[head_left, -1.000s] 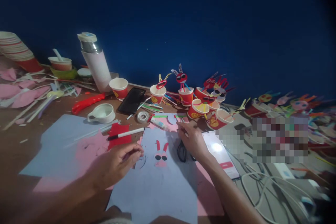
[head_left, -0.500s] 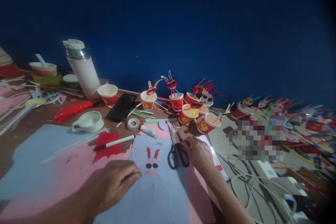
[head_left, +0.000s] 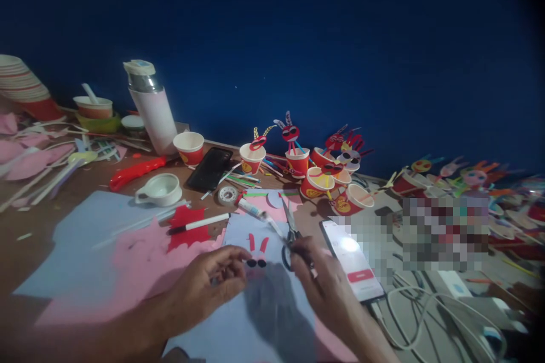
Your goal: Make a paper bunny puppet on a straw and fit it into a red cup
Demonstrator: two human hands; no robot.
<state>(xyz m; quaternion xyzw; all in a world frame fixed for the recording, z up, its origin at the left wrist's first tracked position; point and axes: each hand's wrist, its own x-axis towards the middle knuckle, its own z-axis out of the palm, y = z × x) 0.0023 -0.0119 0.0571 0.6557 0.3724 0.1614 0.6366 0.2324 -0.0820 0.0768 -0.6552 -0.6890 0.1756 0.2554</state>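
Note:
My left hand (head_left: 213, 279) is over the blue paper (head_left: 279, 317), its bent fingers and thumb apart with nothing seen between them. Its fingertips are close to a pink paper cutout (head_left: 256, 272) with red ears and black oval eyes. My right hand (head_left: 321, 272) pinches a thin pale pen-like tool (head_left: 276, 228), which points up and left; its exact kind is unclear. Beneath that hand lie black-handled scissors (head_left: 289, 215), with one handle loop mostly covered. A glue tube (head_left: 251, 207) lies above the cutout.
A tape roll (head_left: 227, 195), white marker (head_left: 200, 223), small white cup (head_left: 158, 190) and red-handled tool (head_left: 138, 173) lie to the left. A flask (head_left: 153, 113) stands behind. Paper cups (head_left: 298, 163) with paper figures line the back. A lit phone (head_left: 355, 264) and cables (head_left: 409, 346) are at right.
My right hand has come left over the scissors' handles and now grips the thin pale tool. My left hand's fingers have spread from a closed pose. The view has turned slightly left.

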